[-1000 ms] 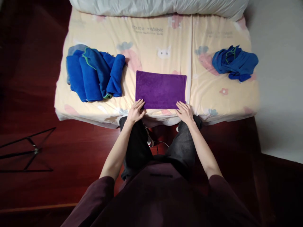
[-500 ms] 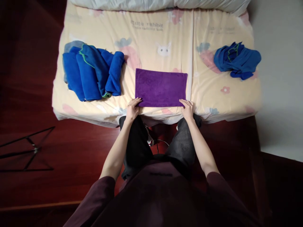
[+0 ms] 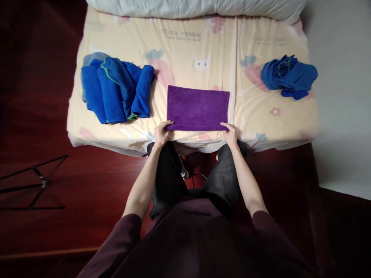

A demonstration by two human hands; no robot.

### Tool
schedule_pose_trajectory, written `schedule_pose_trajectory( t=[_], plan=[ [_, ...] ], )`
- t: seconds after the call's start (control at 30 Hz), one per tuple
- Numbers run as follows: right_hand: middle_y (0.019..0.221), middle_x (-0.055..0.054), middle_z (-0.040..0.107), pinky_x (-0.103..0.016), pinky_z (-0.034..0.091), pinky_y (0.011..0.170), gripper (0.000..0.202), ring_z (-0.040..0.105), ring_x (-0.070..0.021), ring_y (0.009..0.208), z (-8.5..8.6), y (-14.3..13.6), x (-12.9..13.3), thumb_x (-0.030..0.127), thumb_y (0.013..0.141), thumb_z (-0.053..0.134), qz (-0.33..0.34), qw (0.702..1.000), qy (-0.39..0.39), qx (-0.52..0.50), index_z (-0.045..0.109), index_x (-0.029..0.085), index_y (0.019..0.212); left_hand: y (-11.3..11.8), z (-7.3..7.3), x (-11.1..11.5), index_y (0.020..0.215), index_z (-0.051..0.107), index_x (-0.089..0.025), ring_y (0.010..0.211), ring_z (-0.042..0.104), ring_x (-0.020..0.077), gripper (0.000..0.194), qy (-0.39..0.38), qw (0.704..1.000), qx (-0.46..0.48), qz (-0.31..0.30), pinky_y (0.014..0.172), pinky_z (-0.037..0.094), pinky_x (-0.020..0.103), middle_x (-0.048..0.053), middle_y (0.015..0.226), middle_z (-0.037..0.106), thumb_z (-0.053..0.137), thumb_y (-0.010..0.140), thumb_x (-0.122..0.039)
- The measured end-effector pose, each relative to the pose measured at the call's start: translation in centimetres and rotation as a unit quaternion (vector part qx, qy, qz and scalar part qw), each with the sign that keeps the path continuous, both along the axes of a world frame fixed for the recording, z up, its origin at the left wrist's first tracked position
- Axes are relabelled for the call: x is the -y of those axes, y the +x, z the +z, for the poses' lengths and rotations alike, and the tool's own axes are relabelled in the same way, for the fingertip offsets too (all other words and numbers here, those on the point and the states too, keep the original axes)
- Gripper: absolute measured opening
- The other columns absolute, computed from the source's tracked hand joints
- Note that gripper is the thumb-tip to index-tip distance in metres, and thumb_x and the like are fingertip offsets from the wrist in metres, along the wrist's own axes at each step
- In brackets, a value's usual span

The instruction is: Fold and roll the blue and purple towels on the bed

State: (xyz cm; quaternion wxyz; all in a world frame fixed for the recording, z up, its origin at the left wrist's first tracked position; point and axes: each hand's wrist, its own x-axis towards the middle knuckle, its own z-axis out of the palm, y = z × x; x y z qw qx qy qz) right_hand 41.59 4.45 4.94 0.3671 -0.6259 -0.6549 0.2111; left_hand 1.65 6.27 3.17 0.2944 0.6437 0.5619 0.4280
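Observation:
A purple towel (image 3: 198,108) lies flat as a folded rectangle near the front edge of the bed. My left hand (image 3: 162,132) pinches its near left corner, thumb and fingers closed on the cloth. At the near right corner my right hand (image 3: 230,133) grips the towel in the same way. Both wrists rest close to the mattress edge. Left of the towel sits a pile of rolled blue towels (image 3: 113,90), some with green trim. A crumpled blue cloth (image 3: 290,77) with a green edge lies to the right.
The bed (image 3: 185,50) has a cream sheet with strawberry and rabbit prints. A pale quilt (image 3: 197,7) lies along its far side. A black tripod-like stand (image 3: 43,182) is on the dark red floor at left. A white wall (image 3: 344,96) borders the right.
My fingers have curled from lying over the towel's near corners to pinching them. The view has shifted slightly; the towel and blue piles stay where they were on the bed.

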Motion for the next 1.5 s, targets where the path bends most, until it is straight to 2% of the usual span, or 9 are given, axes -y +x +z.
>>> schedule_pose_trajectory(
  t=[0.2, 0.33, 0.5, 0.6, 0.7, 0.93, 1.1, 1.33, 1.5],
  plan=[
    [0.124, -0.004, 0.080, -0.045, 0.054, 0.117, 0.057, 0.074, -0.0239, 0.123, -0.2, 0.2, 0.0, -0.001, 0.075, 0.049, -0.016, 1.000, 0.014, -0.015, 0.081, 0.022, 0.117, 0.0, 0.4, 0.2, 0.115, 0.075, -0.019, 0.126, 0.070, 0.0268, 0.029, -0.017, 1.000, -0.005, 0.021, 0.117, 0.052, 0.047, 0.012, 0.125, 0.077, 0.061, 0.092, -0.028],
    [0.123, -0.006, 0.081, -0.043, 0.057, 0.114, 0.050, 0.074, -0.0238, 0.120, -0.7, 0.3, 0.0, 0.006, 0.079, 0.051, -0.029, 0.998, 0.016, -0.060, 0.080, 0.020, 0.117, 0.0, 0.5, 0.3, 0.111, 0.073, -0.020, 0.115, 0.073, 0.0274, 0.023, -0.011, 0.999, 0.006, 0.051, 0.108, 0.057, 0.044, 0.012, 0.118, 0.078, 0.064, 0.096, -0.035],
    [0.117, -0.010, 0.081, -0.043, 0.057, 0.112, 0.028, 0.074, -0.0269, 0.116, -0.6, 0.1, -0.1, 0.020, 0.087, 0.063, -0.063, 0.992, 0.022, -0.110, 0.079, 0.018, 0.110, 0.1, 0.8, 0.3, 0.106, 0.067, -0.021, 0.101, 0.073, 0.0259, 0.027, -0.006, 0.996, 0.037, 0.086, 0.096, 0.059, 0.039, 0.011, 0.106, 0.077, 0.068, 0.098, -0.046],
    [0.116, -0.010, 0.080, -0.043, 0.057, 0.110, 0.022, 0.073, -0.0280, 0.116, -0.5, 0.0, -0.2, 0.032, 0.091, 0.068, -0.091, 0.990, 0.008, -0.111, 0.077, 0.020, 0.108, 0.1, 0.7, 0.2, 0.106, 0.065, -0.020, 0.093, 0.071, 0.0234, 0.031, -0.021, 0.994, 0.033, 0.103, 0.088, 0.058, 0.036, 0.010, 0.101, 0.074, 0.065, 0.099, -0.051],
    [0.111, -0.011, 0.079, -0.043, 0.058, 0.106, 0.030, 0.074, -0.0284, 0.111, -0.7, -0.1, -0.3, 0.046, 0.094, 0.071, -0.116, 0.986, 0.003, -0.121, 0.076, 0.020, 0.107, -0.2, 0.2, 0.0, 0.105, 0.065, -0.020, 0.083, 0.067, 0.0201, 0.031, -0.023, 0.992, 0.022, 0.119, 0.081, 0.055, 0.033, 0.007, 0.093, 0.071, 0.063, 0.100, -0.051],
    [0.079, -0.005, 0.069, -0.036, 0.060, 0.079, 0.048, 0.066, -0.0213, 0.074, -1.9, 0.3, -0.5, 0.067, 0.094, 0.065, -0.111, 0.985, -0.009, -0.133, 0.071, 0.019, 0.094, -0.5, -0.4, -0.1, 0.103, 0.067, -0.020, 0.081, 0.064, 0.0182, 0.033, -0.015, 0.991, 0.016, 0.133, 0.077, 0.051, 0.029, 0.003, 0.087, 0.068, 0.059, 0.101, -0.052],
    [0.071, -0.002, 0.065, -0.036, 0.060, 0.076, 0.050, 0.064, -0.0201, 0.069, -2.4, 0.5, -0.7, 0.069, 0.090, 0.068, -0.119, 0.985, -0.031, -0.125, 0.071, 0.019, 0.090, -0.3, 0.1, -0.1, 0.100, 0.070, -0.019, 0.080, 0.065, 0.0178, 0.033, -0.024, 0.989, 0.004, 0.148, 0.077, 0.051, 0.029, 0.003, 0.087, 0.071, 0.062, 0.098, -0.052],
    [0.081, -0.008, 0.075, -0.037, 0.064, 0.080, 0.041, 0.073, -0.0231, 0.077, -2.8, 0.5, -0.7, 0.059, 0.084, 0.078, -0.146, 0.975, -0.040, -0.163, 0.071, 0.019, 0.088, -0.2, -0.2, -0.4, 0.098, 0.070, -0.019, 0.076, 0.065, 0.0168, 0.034, -0.035, 0.981, 0.014, 0.188, 0.075, 0.054, 0.029, 0.004, 0.087, 0.073, 0.072, 0.091, -0.052],
    [0.084, -0.010, 0.076, -0.037, 0.064, 0.080, 0.035, 0.074, -0.0236, 0.080, -2.7, 0.4, -0.8, 0.051, 0.082, 0.081, -0.168, 0.973, -0.039, -0.151, 0.072, 0.017, 0.090, -0.3, -0.6, -0.5, 0.098, 0.070, -0.020, 0.076, 0.067, 0.0171, 0.030, -0.038, 0.982, 0.008, 0.187, 0.076, 0.055, 0.029, 0.004, 0.086, 0.073, 0.074, 0.090, -0.049]
  ],
)
